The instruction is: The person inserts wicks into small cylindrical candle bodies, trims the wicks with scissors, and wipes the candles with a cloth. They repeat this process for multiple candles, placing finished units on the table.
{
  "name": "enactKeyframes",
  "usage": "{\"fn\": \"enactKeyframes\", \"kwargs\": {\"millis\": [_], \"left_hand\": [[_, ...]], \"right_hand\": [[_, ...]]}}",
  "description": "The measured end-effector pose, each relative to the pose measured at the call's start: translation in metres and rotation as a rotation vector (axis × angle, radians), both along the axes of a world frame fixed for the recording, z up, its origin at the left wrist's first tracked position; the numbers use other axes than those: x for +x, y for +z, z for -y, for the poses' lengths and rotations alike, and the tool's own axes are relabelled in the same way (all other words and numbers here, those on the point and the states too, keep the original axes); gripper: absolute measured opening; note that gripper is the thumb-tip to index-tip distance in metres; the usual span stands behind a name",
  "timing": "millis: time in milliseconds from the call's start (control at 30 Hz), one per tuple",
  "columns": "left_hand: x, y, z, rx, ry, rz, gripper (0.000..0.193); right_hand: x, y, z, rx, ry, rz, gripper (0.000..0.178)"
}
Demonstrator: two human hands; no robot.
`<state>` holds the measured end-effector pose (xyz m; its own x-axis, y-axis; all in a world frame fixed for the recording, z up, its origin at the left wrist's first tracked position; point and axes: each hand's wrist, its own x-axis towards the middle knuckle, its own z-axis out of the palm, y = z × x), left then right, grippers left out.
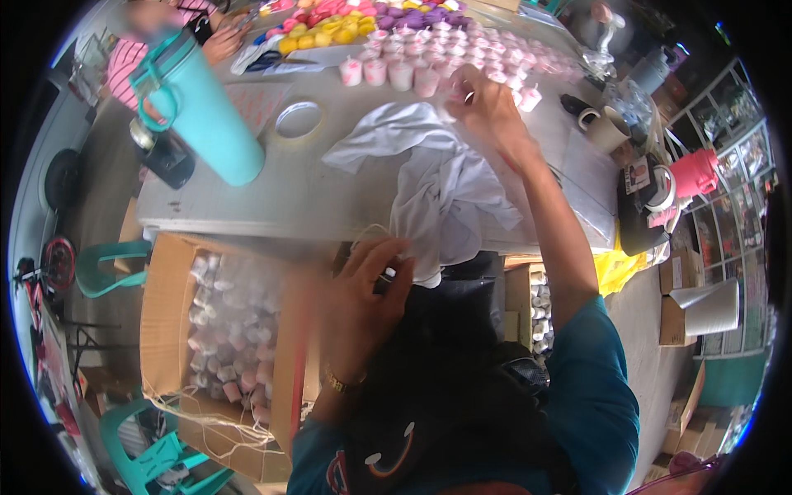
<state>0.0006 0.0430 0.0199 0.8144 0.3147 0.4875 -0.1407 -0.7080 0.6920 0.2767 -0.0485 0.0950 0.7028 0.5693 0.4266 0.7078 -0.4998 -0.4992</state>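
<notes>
1. A brown cardboard box (165, 322) stands open on the floor at the left, below the table edge; it is filled with small plastic cups (227, 326) with pink and pale contents, seen through a clear wrap.
2. Further cardboard boxes (689, 301) stand at the right, beside a yellow plastic bag (619, 268).
3. The left hand (363, 301) is raised at the near table edge, fingers curled shut round a small dark object (386, 279); what that object is cannot be told.
4. The right hand (487, 103) is stretched far over the grey table (247, 206), the arm nearly straight, fingers pinched on a small pink cup (459, 92) at the near edge of the cup rows.
5. A crumpled white cloth (429, 177) lies on the table between the two hands and hangs over the near edge.
6. Rows of pink filled cups (462, 54) cover the far table; behind them lie yellow, pink and purple ones (363, 21).
7. A tall teal tumbler (206, 107) with a handle stands at the left, and a roll of clear tape (299, 120) lies just beside it.
8. Another person's hand (224, 37) rests at the far left of the table.
</notes>
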Motion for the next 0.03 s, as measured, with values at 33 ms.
{"fn": "enactKeyframes", "kwargs": {"millis": [33], "left_hand": [[-0.0065,-0.003,0.0007,-0.015,-0.057,-0.043,0.062]], "right_hand": [[0.0131,-0.0052,-0.0082,-0.041,-0.02,-0.021,0.029]]}}
